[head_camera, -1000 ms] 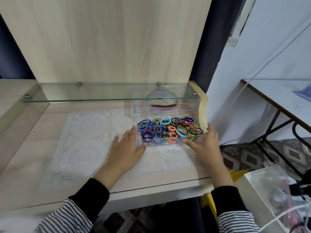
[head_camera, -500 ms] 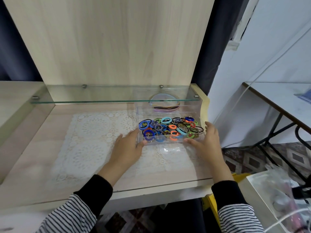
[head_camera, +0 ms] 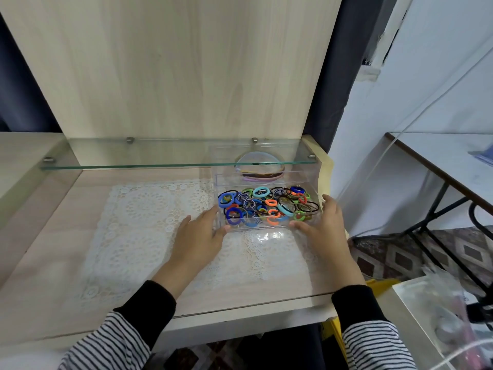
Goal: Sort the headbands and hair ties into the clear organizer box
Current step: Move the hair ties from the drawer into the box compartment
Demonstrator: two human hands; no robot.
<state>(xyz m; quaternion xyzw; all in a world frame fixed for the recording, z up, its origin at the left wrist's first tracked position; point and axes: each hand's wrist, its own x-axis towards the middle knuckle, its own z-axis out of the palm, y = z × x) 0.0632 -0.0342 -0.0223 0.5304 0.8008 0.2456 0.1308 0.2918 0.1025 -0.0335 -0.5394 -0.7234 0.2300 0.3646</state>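
Under glass shelf (head_camera: 160, 165), organizer box (head_camera: 266, 227) on lace mat (head_camera: 144, 222), fingers (head_camera: 206, 214) straight against both sides

Both arms reached forward, with black cuffs under striped sleeves. The left hand (head_camera: 198, 236) lay palm down, fingers straight and slightly spread, its thumb touching the front left corner of the clear organizer box (head_camera: 266, 228). The right hand (head_camera: 324, 231) had straight fingers laid against the box's right side, thumb stretched along its front edge
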